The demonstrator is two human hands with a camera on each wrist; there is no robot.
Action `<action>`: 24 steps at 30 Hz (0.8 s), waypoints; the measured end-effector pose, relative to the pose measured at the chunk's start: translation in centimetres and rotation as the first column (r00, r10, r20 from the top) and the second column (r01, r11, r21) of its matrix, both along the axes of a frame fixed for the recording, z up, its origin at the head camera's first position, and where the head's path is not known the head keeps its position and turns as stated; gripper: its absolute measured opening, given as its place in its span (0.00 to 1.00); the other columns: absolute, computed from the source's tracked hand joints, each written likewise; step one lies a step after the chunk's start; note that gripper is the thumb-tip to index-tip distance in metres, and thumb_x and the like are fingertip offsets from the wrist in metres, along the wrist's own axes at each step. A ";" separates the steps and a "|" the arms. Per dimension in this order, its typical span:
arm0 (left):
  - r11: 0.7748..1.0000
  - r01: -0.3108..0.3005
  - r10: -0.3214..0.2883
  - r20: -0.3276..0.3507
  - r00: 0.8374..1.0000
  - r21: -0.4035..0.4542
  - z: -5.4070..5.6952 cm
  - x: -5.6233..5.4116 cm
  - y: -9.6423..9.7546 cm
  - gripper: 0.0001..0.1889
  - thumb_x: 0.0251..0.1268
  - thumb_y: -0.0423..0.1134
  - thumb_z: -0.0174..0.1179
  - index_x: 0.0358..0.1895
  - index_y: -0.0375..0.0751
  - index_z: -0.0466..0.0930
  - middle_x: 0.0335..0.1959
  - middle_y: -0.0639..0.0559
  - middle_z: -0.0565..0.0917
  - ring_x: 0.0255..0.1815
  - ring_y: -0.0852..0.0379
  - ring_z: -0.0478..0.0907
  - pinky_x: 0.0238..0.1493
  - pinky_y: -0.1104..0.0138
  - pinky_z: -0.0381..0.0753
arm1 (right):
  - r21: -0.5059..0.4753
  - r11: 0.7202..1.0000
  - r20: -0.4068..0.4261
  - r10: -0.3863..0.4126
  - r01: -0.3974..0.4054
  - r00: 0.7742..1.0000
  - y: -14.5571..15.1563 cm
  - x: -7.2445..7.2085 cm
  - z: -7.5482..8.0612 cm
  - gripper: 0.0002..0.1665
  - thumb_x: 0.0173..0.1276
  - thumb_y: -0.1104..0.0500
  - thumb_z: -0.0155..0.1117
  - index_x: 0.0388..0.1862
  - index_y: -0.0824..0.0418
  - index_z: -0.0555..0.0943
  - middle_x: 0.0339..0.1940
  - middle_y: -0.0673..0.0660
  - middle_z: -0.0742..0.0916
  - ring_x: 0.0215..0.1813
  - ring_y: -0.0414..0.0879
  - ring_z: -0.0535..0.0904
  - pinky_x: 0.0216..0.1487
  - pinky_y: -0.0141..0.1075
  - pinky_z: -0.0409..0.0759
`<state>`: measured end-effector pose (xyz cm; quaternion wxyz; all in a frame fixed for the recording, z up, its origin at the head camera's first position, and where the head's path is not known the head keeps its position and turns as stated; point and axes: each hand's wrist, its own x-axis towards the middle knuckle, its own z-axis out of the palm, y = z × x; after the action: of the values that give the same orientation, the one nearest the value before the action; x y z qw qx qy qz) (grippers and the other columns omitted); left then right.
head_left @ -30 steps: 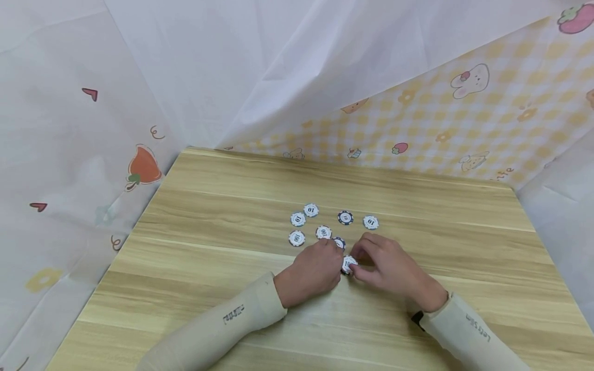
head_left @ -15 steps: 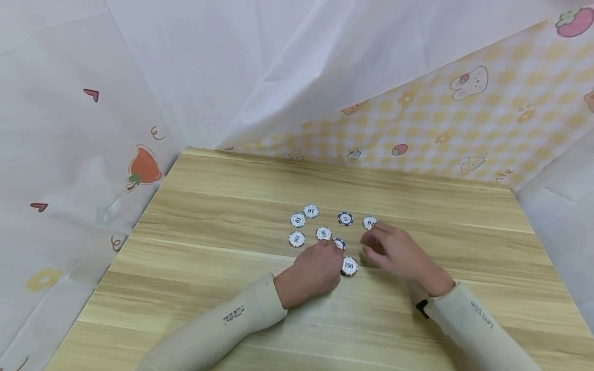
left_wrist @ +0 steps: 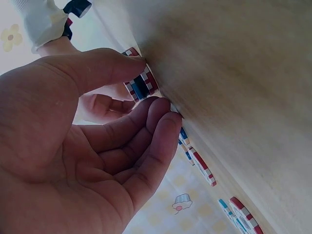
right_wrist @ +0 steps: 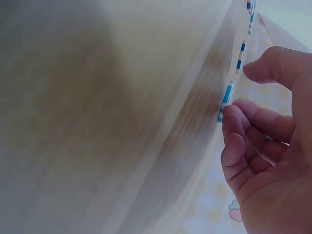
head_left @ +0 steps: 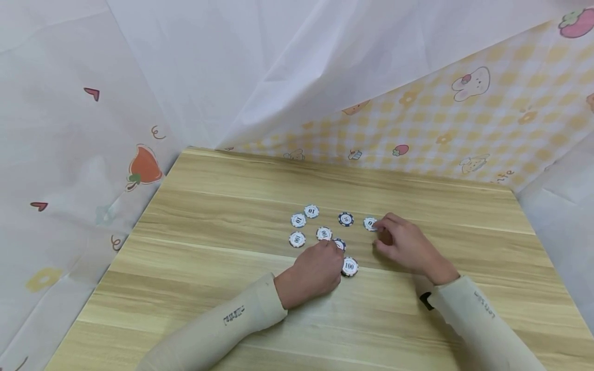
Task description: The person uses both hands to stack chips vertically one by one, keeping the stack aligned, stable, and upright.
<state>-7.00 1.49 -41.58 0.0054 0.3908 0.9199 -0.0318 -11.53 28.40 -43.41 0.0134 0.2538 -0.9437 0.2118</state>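
A small stack of poker chips, topped by a red-edged chip marked 100, lies on the table. My left hand grips it; in the left wrist view, red-edged and blue-edged chips of the stack show between thumb and fingers. Farther right, my right hand reaches over a light-blue-edged 10 chip with its fingertips at the chip's right side. In the right wrist view this chip lies by the curled fingertips, the thumb held apart. A dark-blue-edged chip is partly hidden behind my left hand.
Two light-blue-edged 10 chips, a nearer one and a farther one, lie at the left. Near them are two 100 chips. A dark-blue-edged 10 chip lies farther back. Patterned cloth bounds the wooden table.
My right hand has left the stack and moved away and to the right, to the light-blue-edged 10 chip. My left hand has stayed at the stack.
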 end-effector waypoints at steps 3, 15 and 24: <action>1.000 0.002 -0.002 0.008 1.000 0.000 -0.1 0.0 0.0 0.11 0.76 0.41 0.63 0.48 0.39 0.91 0.42 0.49 0.89 0.42 0.55 0.85 0.47 0.66 0.85 | 0.011 1.000 -0.001 -0.011 0.011 1.000 0.2 -0.4 -0.2 0.18 0.69 0.63 0.78 0.54 0.68 0.87 0.43 0.52 0.84 0.39 0.43 0.77 0.39 0.40 0.80; 1.000 -0.014 0.014 0.040 0.999 0.002 -0.1 0.0 0.1 0.12 0.76 0.41 0.64 0.50 0.38 0.91 0.43 0.48 0.89 0.42 0.54 0.84 0.47 0.67 0.85 | 0.031 0.997 0.040 -0.065 0.064 0.997 -0.2 -1.8 0.1 0.22 0.68 0.59 0.79 0.56 0.71 0.86 0.44 0.56 0.85 0.41 0.48 0.79 0.44 0.47 0.82; 1.000 -0.004 0.004 0.012 1.000 0.001 -0.1 0.0 0.1 0.11 0.75 0.41 0.64 0.48 0.39 0.91 0.41 0.48 0.88 0.41 0.54 0.84 0.45 0.67 0.85 | 0.023 0.993 0.076 -0.115 0.114 0.990 -0.7 -2.7 -0.1 0.24 0.66 0.55 0.81 0.52 0.70 0.87 0.44 0.58 0.86 0.42 0.50 0.81 0.46 0.48 0.83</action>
<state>-6.97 1.58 -41.63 0.0108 0.3893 0.9206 -0.0292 -14.22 27.66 -43.48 -0.0133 0.1909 -0.9585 0.2113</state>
